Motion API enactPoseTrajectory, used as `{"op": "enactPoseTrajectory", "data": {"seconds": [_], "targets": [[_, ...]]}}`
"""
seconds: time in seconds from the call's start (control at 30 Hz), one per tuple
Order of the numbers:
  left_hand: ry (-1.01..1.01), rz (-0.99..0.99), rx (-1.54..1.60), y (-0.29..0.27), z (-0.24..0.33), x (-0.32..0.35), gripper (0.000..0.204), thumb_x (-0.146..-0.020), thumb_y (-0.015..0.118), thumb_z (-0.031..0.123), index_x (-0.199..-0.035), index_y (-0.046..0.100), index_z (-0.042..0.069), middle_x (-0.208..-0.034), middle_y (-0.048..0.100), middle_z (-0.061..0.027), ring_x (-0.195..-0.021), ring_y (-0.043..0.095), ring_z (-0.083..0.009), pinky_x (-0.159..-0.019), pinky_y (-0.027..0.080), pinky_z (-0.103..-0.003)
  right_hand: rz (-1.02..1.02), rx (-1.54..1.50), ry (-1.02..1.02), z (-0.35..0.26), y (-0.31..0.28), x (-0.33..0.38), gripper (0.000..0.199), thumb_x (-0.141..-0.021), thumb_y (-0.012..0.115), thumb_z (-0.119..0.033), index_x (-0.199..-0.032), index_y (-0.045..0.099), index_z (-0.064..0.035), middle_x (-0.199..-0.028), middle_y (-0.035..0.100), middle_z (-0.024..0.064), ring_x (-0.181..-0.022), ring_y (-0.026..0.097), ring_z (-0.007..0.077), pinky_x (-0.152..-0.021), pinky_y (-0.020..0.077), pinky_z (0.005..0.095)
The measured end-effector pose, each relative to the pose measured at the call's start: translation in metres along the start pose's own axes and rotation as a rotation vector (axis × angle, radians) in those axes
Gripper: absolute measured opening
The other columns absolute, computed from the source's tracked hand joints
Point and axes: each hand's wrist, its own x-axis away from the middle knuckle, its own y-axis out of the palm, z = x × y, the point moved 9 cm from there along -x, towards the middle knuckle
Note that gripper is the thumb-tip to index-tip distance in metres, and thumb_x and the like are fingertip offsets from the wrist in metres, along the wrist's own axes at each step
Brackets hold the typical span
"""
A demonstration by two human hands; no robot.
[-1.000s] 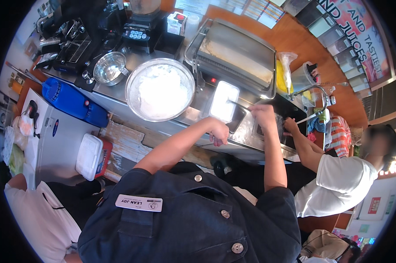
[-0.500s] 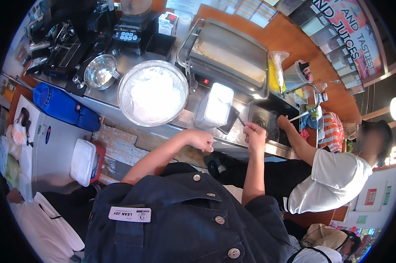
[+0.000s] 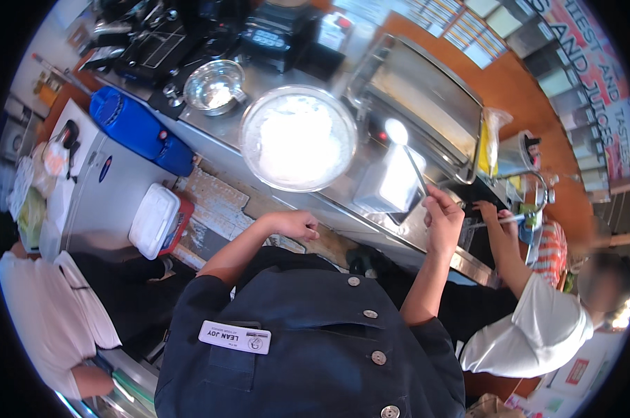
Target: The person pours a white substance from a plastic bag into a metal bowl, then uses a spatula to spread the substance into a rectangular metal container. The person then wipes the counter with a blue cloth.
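My right hand [image 3: 442, 217] grips the dark, thin handle of a spoon [image 3: 412, 161]. The spoon's head shows bright white, raised above a square-sided container [image 3: 384, 184] on the counter's front edge; glare hides what the container holds. My left hand [image 3: 294, 225] is curled into a loose fist in front of the counter, with nothing seen in it. Beyond that hand a large round bowl [image 3: 249, 161] holds a white mass, its surface washed out by glare.
A smaller metal bowl [image 3: 205, 83], a blender [image 3: 273, 38] and a flat grill [image 3: 423, 90] stand along the counter [image 3: 217, 132]. At right, a co-worker in a white shirt [image 3: 531, 324] reaches into the sink. A blue jug [image 3: 137, 129] rests at left.
The spoon has been lifted, its white head now showing above the container. My view has shifted, so the counter sits further right. The co-worker's second hand has come into view at the sink.
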Motion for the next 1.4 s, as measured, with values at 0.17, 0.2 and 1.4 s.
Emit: {"op": "enactPoseTrajectory", "data": {"seconds": [0.17, 0.2, 1.4], "targets": [[-0.16, 0.087, 0.22, 0.005, -0.053, 0.026, 0.022, -0.087, 0.059, 0.024, -0.085, 0.06, 0.002, -0.08, 0.064, -0.0045, -0.069, 0.056, -0.0108, -0.065, 0.046, -0.026, 0.13, 0.721, -0.713, -0.039, 0.097, 0.036, 0.022, -0.078, 0.054, 0.005, -0.096, 0.063, -0.0031, -0.078, 0.061, 0.0116, -0.06, 0.061, 0.0215, -0.054, 0.0475, 0.0294], [-0.187, 0.132, 0.299, 0.005, -0.066, 0.03, 0.021, -0.087, 0.059, 0.023, -0.087, 0.06, 0.002, -0.081, 0.064, -0.0046, -0.07, 0.057, -0.0109, -0.066, 0.047, -0.026, 0.124, 0.884, -0.766, -0.024, 0.118, 0.04, 0.029, -0.073, 0.053, 0.006, -0.098, 0.062, -0.0035, -0.083, 0.058, 0.0133, -0.064, 0.06, 0.0287, -0.058, 0.0483, 0.0346], [0.355, 0.383, 0.718, -0.006, 0.11, -0.064, 0.087, -0.077, 0.057, -0.011, -0.146, 0.008, 0.01, -0.104, 0.057, -0.0162, -0.095, 0.061, -0.0207, -0.082, 0.047, -0.03, 0.181, 0.85, -0.179, 0.006, -0.014, 0.006, 0.019, -0.072, 0.053, -0.005, -0.081, 0.07, -0.0051, -0.077, 0.064, 0.0183, -0.074, 0.062, 0.0344, -0.069, 0.0503, 0.0389]]}}
